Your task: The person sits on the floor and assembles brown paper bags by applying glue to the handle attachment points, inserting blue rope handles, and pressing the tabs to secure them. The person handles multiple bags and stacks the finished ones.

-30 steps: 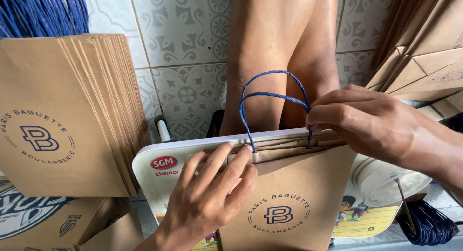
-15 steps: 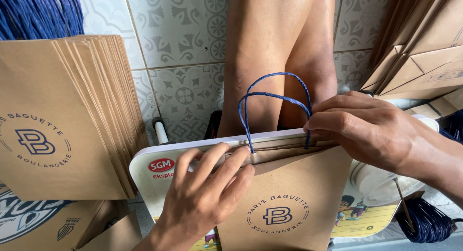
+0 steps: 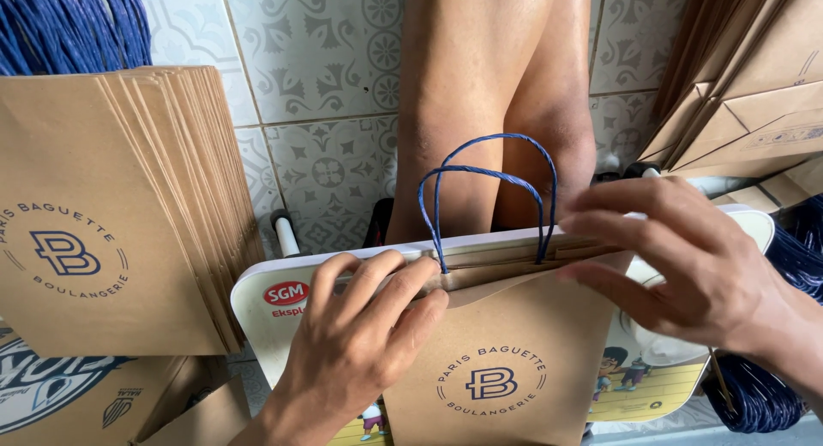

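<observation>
**Both hands at the top of a brown paper bag**

The left hand [image 3: 360, 343] lies with its fingers [image 3: 390, 283] together and flat, pressing the folded top of the brown paper bag [image 3: 506, 360] against the far edge of the white lap board [image 3: 261, 313]. The right hand [image 3: 694, 274] has its fingers [image 3: 634, 201] slightly spread and curved over the bag's top right corner; the thumb lies below the fold, the other fingers above it, touching the paper rather than clamped on it. Between the two hands the blue twisted-cord handles [image 3: 489, 184] stand upright out of the bag's top, in two loops one behind the other. The bag hangs over the middle of the board, its round printed emblem facing the camera. Beyond the board's far edge are bare knees [image 3: 489, 103] over a patterned tile floor [image 3: 326, 137]. Off the left edge leans a stack of matching bags [image 3: 120, 214], and more folded bags [image 3: 754, 77] lie off the right corner. Bundles of blue cord [image 3: 60, 26] show at the upper left.
</observation>
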